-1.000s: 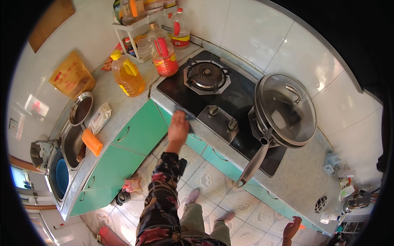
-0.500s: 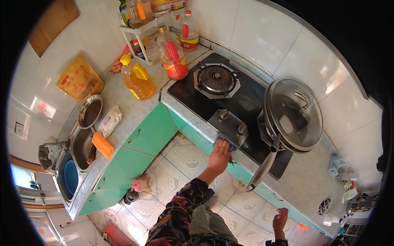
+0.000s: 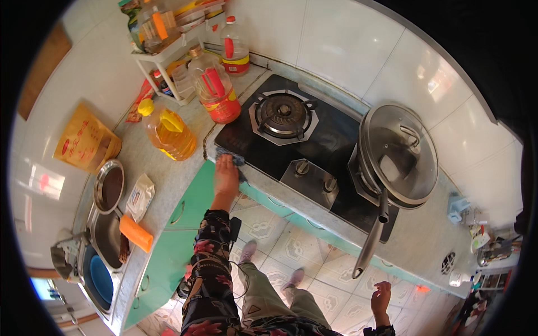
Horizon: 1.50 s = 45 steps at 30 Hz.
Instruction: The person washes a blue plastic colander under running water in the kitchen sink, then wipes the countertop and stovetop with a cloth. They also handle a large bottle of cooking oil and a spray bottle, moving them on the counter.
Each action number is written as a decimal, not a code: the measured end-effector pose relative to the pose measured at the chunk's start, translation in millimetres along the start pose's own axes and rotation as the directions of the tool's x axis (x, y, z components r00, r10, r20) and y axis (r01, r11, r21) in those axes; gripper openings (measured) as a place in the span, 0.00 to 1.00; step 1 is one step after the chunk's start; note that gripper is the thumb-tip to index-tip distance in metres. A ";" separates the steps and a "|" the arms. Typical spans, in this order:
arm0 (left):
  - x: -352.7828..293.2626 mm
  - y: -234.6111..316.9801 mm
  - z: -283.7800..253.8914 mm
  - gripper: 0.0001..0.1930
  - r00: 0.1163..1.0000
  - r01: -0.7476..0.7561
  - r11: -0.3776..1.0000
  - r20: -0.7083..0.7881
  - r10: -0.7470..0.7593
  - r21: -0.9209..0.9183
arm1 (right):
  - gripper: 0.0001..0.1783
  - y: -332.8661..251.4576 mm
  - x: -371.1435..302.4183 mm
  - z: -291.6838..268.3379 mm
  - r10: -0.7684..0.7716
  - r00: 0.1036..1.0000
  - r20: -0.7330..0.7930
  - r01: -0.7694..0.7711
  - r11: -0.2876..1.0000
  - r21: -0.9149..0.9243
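Note:
My left hand (image 3: 226, 175) presses a dark grey-blue cloth (image 3: 239, 161) onto the front left corner of the black gas stove (image 3: 260, 159), where it meets the stone counter edge. Part of the cloth is hidden under the fingers. Nearest beyond the hand stand a large oil bottle with a red handle (image 3: 215, 92) and a yellow-capped oil jug (image 3: 171, 134). Away from the counter, low at the right, hangs my right hand (image 3: 381, 297), empty with its fingers loosely bent. A lidded pan (image 3: 399, 157) rests on the right burner, its long handle (image 3: 369, 246) jutting past the counter's front edge.
The left burner (image 3: 284, 112) is bare. Along the left counter are a yellow pouch (image 3: 87, 140), a steel pan (image 3: 109, 187), a white packet (image 3: 140, 197), an orange roll-shaped item (image 3: 136, 233) and a sink with a blue basin (image 3: 101, 280). A white rack (image 3: 168, 53) fills the corner.
My left hand has slid leftward with the cloth along the stove's front edge, from near the knobs to the left corner. The view has shifted; my right hand still hangs low, empty.

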<state>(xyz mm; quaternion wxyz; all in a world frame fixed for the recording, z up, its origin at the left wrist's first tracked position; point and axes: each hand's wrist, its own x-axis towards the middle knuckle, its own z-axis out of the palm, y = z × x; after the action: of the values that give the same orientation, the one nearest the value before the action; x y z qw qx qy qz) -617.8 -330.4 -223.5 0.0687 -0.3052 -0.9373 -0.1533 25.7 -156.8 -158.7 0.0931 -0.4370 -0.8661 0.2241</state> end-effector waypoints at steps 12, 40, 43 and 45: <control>-12.6 1.5 -10.6 0.20 0.951 -0.310 0.945 -0.038 0.307 -0.109 | 0.17 -166.8 -4.4 85.5 -0.014 0.997 0.079 0.006 0.994 0.109; -116.1 -36.4 -115.9 0.23 0.834 0.289 -0.955 0.508 0.215 -0.072 | 0.14 -325.5 116.3 146.5 -0.432 0.896 0.107 0.362 0.846 0.391; -112.2 -55.3 -138.9 0.24 0.836 0.303 -0.950 0.498 0.229 -0.071 | 0.14 -361.8 124.5 150.3 -0.463 0.884 0.062 0.392 0.807 0.442; -111.5 -69.4 -148.1 0.24 0.840 0.320 -0.944 0.486 0.242 -0.083 | 0.14 -388.3 133.3 150.8 -0.453 0.889 0.063 0.367 0.790 0.491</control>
<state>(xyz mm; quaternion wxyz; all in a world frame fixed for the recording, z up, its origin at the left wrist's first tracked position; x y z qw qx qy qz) -564.1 -493.8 -125.7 -0.4611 0.1141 -0.0128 -0.8799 -386.0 -297.7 -114.0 0.1641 -0.1807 -0.8655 0.4374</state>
